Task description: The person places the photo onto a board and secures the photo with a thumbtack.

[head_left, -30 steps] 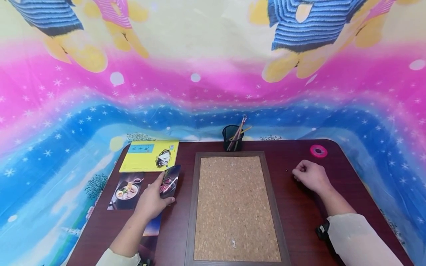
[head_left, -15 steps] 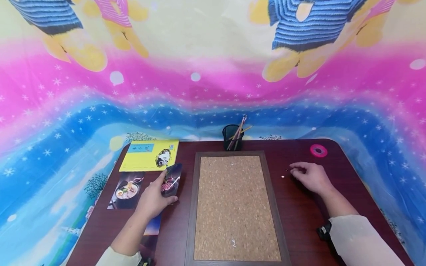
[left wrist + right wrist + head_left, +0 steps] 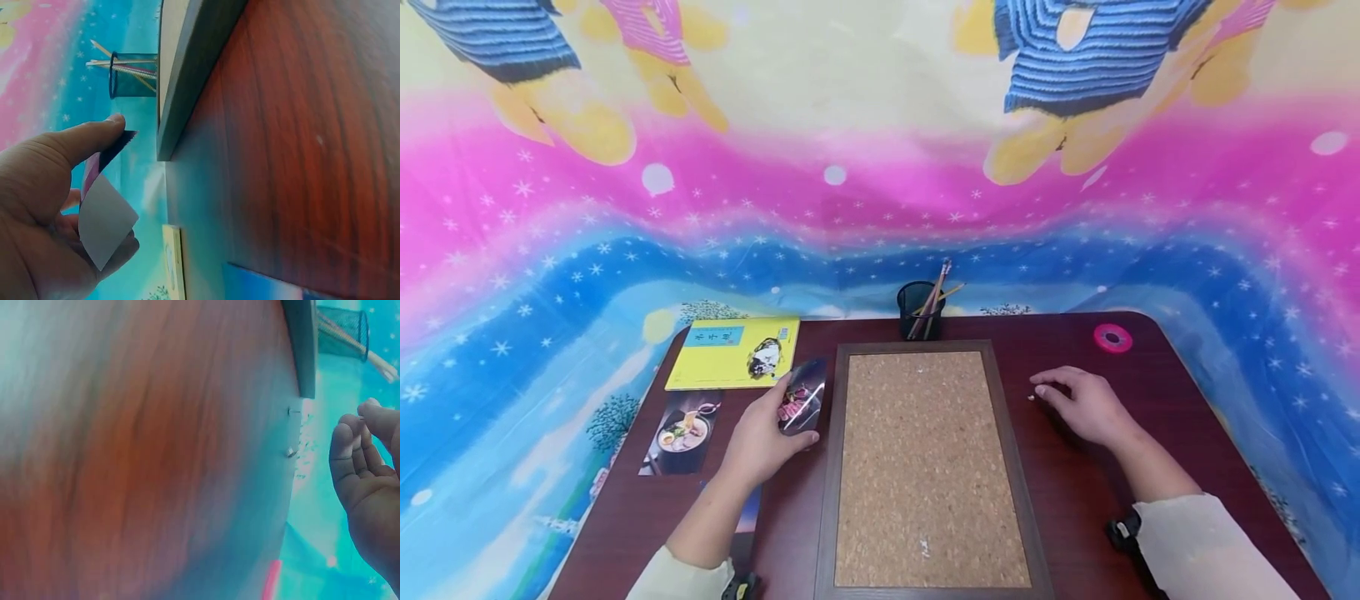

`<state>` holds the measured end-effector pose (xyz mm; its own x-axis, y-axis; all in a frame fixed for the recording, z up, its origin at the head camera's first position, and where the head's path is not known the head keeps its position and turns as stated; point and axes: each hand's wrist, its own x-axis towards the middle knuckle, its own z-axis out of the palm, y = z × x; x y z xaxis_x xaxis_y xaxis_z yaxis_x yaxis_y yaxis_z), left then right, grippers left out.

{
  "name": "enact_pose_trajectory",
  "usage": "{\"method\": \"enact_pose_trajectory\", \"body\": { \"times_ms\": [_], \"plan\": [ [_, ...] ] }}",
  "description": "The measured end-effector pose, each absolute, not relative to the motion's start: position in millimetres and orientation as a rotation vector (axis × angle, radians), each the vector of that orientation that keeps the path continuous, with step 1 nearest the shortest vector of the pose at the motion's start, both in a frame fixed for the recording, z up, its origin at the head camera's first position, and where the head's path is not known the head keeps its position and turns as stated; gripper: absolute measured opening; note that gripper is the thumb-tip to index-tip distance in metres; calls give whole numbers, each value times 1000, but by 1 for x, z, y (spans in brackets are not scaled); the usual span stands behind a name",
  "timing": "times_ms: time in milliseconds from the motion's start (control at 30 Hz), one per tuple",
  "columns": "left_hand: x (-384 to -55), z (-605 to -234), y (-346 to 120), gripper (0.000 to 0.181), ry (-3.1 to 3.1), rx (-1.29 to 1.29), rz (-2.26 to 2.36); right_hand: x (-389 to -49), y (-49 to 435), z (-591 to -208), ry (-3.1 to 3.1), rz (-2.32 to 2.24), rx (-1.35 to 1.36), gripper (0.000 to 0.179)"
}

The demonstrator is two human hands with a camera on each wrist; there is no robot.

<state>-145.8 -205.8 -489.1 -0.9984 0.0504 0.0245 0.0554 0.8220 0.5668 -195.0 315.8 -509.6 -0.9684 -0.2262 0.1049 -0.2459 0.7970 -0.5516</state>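
Note:
My left hand [image 3: 767, 437] holds a glossy photo [image 3: 802, 398] of sliced meat by its edges, thumb on one side and fingers on the other. The left wrist view shows the photo's white back [image 3: 106, 222], bowed between thumb and fingers. Right of the cork board [image 3: 928, 467], my right hand [image 3: 1086, 404] is low over the table, thumb and index fingertips together. A thin dark sliver like a pin [image 3: 361, 417] shows between them. Beyond the fingers in the right wrist view, two small pushpins lie on the table, one upper [image 3: 294, 412] and one lower [image 3: 290, 452].
A ramen photo [image 3: 681, 433] lies at left below a yellow book [image 3: 730, 354]. Another blue photo [image 3: 748, 508] is partly under my left forearm. A mesh pencil cup [image 3: 920, 310] stands behind the board. A pink tape roll [image 3: 1113, 337] lies at back right.
My left hand has moved right with the meat photo, toward the board. A white pushpin has appeared on the table by my right hand, which has shifted left, its fingers less curled.

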Motion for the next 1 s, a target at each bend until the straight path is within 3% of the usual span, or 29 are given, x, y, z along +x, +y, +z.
{"method": "enact_pose_trajectory", "body": {
  "times_ms": [333,567,1000],
  "plan": [
    [-151,-493,-190,108,-2987,-111,-975,-189,294,-502,-2794,915,524,14],
    [-154,-497,-173,105,-2961,-120,-1005,-189,283,-501,-2758,900,619,22],
    [-168,-505,-142,102,-2973,-134,-956,-188,263,-502,-2719,935,677,21]
  ]
}}
